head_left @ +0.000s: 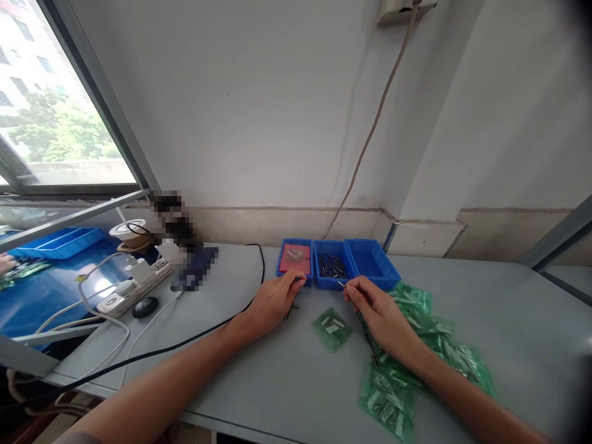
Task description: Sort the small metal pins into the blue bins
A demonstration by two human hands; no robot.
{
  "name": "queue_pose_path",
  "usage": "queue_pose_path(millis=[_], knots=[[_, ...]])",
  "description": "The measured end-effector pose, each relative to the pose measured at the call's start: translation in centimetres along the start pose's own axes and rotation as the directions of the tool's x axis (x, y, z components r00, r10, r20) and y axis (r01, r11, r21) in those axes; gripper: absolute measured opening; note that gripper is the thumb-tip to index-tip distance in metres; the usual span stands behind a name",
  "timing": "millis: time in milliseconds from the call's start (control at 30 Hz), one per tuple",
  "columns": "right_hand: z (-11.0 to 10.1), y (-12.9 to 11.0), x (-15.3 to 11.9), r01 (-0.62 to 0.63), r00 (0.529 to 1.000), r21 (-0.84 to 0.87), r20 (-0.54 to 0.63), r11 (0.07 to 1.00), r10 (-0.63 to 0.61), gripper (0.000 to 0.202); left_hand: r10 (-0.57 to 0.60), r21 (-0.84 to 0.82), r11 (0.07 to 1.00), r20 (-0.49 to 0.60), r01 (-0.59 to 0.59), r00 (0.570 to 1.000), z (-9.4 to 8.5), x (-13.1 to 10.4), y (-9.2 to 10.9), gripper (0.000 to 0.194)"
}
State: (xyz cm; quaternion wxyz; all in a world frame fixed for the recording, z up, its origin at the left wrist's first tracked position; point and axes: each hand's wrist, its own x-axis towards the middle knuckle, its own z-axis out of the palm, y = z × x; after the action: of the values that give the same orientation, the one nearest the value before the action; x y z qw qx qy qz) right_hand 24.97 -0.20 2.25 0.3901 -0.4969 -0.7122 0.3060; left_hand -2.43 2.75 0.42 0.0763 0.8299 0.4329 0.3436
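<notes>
My right hand [377, 311] pinches a small metal pin [341, 284] at the front edge of the middle blue bin [330, 283]. Dark screw-like pieces [332, 266] lie heaped inside that bin. By the front of the left blue bin [279, 259], my left hand [272, 302] has its thumb and fingers closed; whatever they hold is hidden. A few small dark metal pieces [290, 312] lie on the table beside it. Between both hands rests a green plastic bag [332, 328] with small metal parts. More green bags [435, 339] of parts lie under and beside my right forearm.
The left bin contains a red sheet or packet [296, 254]; a third blue bin [374, 262] stands at the right. A black cable [185, 341] crosses the table under my left arm. Farther left are a power strip [134, 288], a mouse [145, 307] and another person's hand [6, 264].
</notes>
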Motion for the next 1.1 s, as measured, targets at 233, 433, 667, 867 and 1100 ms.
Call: queue_pose_path(millis=[233, 433, 667, 867, 1100], knots=[[0.0, -0.1, -0.1, -0.006, 1.0, 0.008, -0.016, 1.0, 0.007, 0.034, 0.027, -0.046, 0.999, -0.041, -0.028, 0.999, 0.4, 0.0, -0.7, 0.03], [0.0, -0.3, -0.1, -0.006, 1.0, 0.005, -0.018, 1.0, 0.006, 0.033, 0.077, -0.086, 0.993, -0.021, -0.079, 0.997, 0.3, 0.2, -0.5, 0.033], [0.0, -0.3, -0.1, 0.004, 1.0, 0.005, -0.031, 1.0, -0.004, 0.031, 0.099, -0.12, 0.988, -0.014, -0.1, 0.995, 0.1, 0.2, -0.2, 0.027], [-0.1, -0.5, -0.1, 0.006, 0.999, -0.001, -0.035, 1.0, -0.006, 0.032, 0.119, -0.139, 0.983, -0.036, -0.123, 0.992, 0.3, 0.1, -0.4, 0.023], [-0.1, -0.4, -0.1, 0.004, 1.0, 0.036, -0.031, 0.999, -0.003, 0.027, 0.191, -0.107, 0.976, 0.025, -0.188, 0.981, -0.4, 0.0, 0.5, 0.024]])
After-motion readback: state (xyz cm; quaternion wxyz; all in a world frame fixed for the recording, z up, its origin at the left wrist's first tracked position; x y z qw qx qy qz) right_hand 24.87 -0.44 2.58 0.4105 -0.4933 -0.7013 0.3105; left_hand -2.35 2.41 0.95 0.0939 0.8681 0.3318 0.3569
